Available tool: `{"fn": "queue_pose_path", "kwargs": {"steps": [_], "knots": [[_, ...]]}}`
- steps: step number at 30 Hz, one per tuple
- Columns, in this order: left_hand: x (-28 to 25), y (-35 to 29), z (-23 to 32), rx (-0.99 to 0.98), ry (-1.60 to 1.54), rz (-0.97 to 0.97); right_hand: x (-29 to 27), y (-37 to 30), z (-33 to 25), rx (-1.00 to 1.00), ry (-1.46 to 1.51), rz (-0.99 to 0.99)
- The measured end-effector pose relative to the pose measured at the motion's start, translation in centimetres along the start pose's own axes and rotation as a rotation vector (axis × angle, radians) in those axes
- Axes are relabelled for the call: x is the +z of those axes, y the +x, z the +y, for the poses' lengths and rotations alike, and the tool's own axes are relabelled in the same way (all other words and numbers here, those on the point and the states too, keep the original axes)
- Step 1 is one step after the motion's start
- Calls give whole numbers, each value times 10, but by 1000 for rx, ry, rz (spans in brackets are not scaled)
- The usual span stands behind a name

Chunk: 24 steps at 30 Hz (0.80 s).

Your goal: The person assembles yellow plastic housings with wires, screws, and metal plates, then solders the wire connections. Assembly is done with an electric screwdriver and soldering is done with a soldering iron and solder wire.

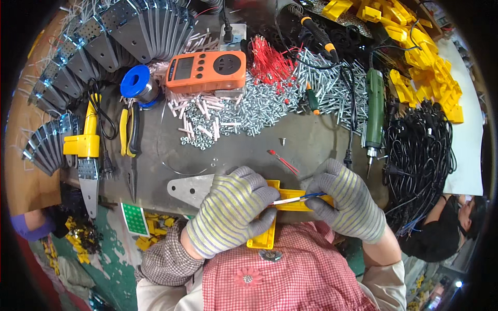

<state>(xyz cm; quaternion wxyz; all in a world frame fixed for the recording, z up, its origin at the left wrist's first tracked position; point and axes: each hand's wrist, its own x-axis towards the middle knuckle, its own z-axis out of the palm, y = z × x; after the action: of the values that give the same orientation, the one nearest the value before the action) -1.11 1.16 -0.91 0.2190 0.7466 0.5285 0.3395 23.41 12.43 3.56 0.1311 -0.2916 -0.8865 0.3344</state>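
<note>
My left hand (233,210), in a striped work glove, pinches a white sleeve (287,200) between thumb and fingers. From the sleeve a blue wire (313,196) runs to my gloved right hand (345,199), whose fingers are closed on it. Beneath both hands lies a yellow plastic housing (263,240) at the table's near edge, partly covered by my left hand. A grey metal plate with holes (188,189) sticks out to the left from under that hand. Just beyond the hands are a red-tipped lead (284,161) and a single small screw (283,141).
Heaps of screws (264,111) and an orange meter (207,71) stand at the back. A green electric screwdriver (374,103) and a coil of black cords (421,150) lie right. Pliers (129,132), a solder spool (140,85) and a yellow-handled plate assembly (89,145) lie left.
</note>
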Motion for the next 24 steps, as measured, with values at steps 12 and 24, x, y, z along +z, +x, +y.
{"fn": "queue_pose_path", "kwargs": {"steps": [12, 24], "knots": [[-27, 11, -15, 37, -288, -149, 11, 16, -4, -98, 54, -147], [-60, 50, -35, -35, -497, -695, 10, 18, -3, 88, 160, -197]]}}
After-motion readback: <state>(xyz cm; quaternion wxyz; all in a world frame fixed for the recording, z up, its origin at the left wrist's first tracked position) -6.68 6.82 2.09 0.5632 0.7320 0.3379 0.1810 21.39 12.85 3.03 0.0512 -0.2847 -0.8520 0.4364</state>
